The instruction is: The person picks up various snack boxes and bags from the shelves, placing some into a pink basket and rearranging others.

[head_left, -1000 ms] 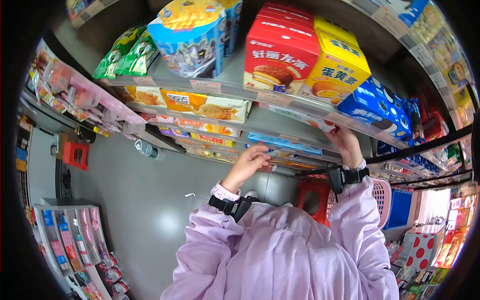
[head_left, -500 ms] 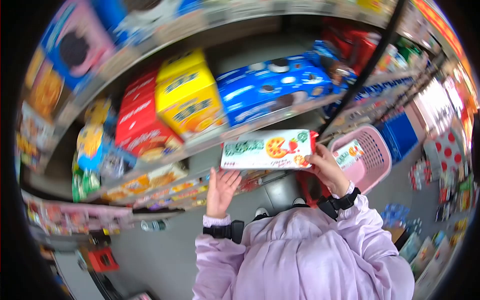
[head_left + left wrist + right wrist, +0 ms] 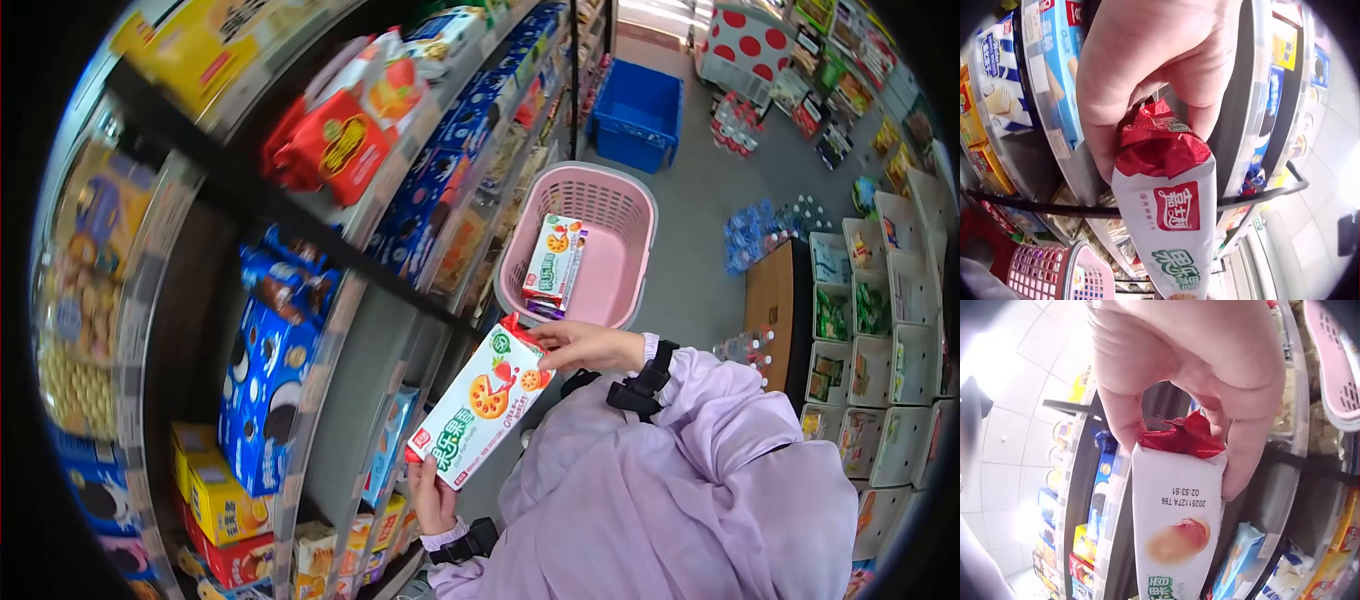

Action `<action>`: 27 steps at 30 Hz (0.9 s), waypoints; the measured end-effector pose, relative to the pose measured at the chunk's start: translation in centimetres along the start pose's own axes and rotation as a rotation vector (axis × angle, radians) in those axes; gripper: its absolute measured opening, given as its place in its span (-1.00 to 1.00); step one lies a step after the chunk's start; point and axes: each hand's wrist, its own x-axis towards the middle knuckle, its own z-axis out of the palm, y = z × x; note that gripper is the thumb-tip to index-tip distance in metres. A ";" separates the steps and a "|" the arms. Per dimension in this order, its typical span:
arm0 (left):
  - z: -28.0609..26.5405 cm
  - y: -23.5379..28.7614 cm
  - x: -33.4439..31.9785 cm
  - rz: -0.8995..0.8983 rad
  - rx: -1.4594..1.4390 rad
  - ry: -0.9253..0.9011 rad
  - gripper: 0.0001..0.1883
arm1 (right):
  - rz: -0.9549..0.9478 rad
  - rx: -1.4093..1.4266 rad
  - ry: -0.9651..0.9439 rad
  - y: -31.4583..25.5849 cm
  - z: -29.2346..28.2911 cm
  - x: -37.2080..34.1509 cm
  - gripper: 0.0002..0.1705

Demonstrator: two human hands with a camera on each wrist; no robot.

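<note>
On the wearer's side of the pink basket (image 3: 650, 235), the biscuit pack (image 3: 485, 400) is pinched at its ends by the left grip (image 3: 432, 503) and right grip (image 3: 590, 347). A date code (image 3: 1188, 497) is shown only by the right wrist view; a similar pack (image 3: 552, 258) inside the basket is clearly shown only from the head. Open floor (image 3: 688, 240) is seen right of the basket; by shelves (image 3: 375, 370) its left is bounded.
</note>
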 end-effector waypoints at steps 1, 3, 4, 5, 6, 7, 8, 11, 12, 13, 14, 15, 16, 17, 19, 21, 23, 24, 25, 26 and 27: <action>1.4 -0.3 0.8 -0.043 -0.010 -0.013 -0.69 | -0.028 0.142 -0.006 0.3 -1.8 -0.3 -0.30; 3.9 -1.0 2.8 -0.128 -0.006 -0.057 -0.68 | -0.121 0.359 0.010 0.8 -4.8 -0.4 -0.38; 5.1 -1.5 3.9 -0.170 0.022 -0.094 -0.67 | -0.139 0.440 0.027 0.7 -6.3 -0.7 -0.41; 6.2 -2.1 5.0 -0.210 0.048 -0.127 -0.67 | -0.155 0.518 0.041 0.4 -7.5 -0.9 -0.44; 7.3 -2.6 6.1 -0.246 0.073 -0.155 -0.66 | -0.166 0.596 0.050 0.1 -8.9 -1.1 -0.46; 9.0 -3.2 7.2 -0.284 0.036 -0.144 -0.66 | -0.177 0.666 0.077 0.2 -10.4 -1.5 -0.51; 10.6 -3.9 8.3 -0.313 0.061 -0.147 -0.65 | -0.182 0.683 0.120 0.1 -11.9 -1.4 -0.55; 14.2 -6.3 11.6 -0.391 0.109 -0.140 -0.64 | -0.277 0.767 0.280 -0.1 -15.7 -1.2 -0.56; 15.2 -7.3 12.8 -0.415 0.106 -0.144 -0.65 | -0.236 0.802 0.334 0.1 -17.3 -1.1 -0.56; 15.9 -8.5 14.0 -0.451 0.078 -0.126 -0.67 | -0.131 0.793 0.352 0.0 -18.7 -1.3 -0.56; 16.4 -9.9 15.2 -0.481 0.038 -0.099 -0.68 | -0.120 0.803 0.355 0.1 -19.7 -1.1 -0.57; 17.0 -11.0 16.1 -0.486 0.045 -0.081 -0.69 | -0.112 0.812 0.360 0.1 -20.8 -0.9 -0.57; 17.8 -11.8 16.9 -0.488 0.056 -0.068 -0.71 | -0.110 0.819 0.363 0.1 -21.6 -0.4 -0.58; 18.7 -12.3 17.5 -0.493 0.074 -0.061 -0.71 | -0.098 0.842 0.420 0.0 -22.3 0.0 -0.60; 20.2 -13.4 18.3 -0.509 0.112 -0.046 -0.70 | -0.116 0.878 0.487 0.9 -24.0 1.2 -0.60; 21.1 -15.2 19.2 -0.462 0.069 -0.036 -0.70 | -0.110 0.891 0.562 1.8 -25.3 2.6 -0.62; 21.6 -16.5 20.0 -0.451 0.073 -0.002 -0.72 | 0.001 0.799 0.554 2.2 -26.3 3.8 -0.63; 21.6 -17.2 20.2 -0.468 0.078 0.012 -0.73 | 0.056 0.752 0.550 2.1 -26.4 4.4 -0.63; 21.6 -17.9 20.6 -0.484 0.081 0.025 -0.74 | -0.001 0.710 0.555 2.2 -26.1 5.1 -0.64; 21.4 -18.5 21.0 -0.499 0.085 0.037 -0.75 | 0.002 0.688 0.587 2.1 -26.3 5.8 -0.64; 21.6 -18.4 21.1 -0.524 0.088 0.064 -0.77 | 0.008 0.665 0.619 2.2 -26.7 6.7 -0.65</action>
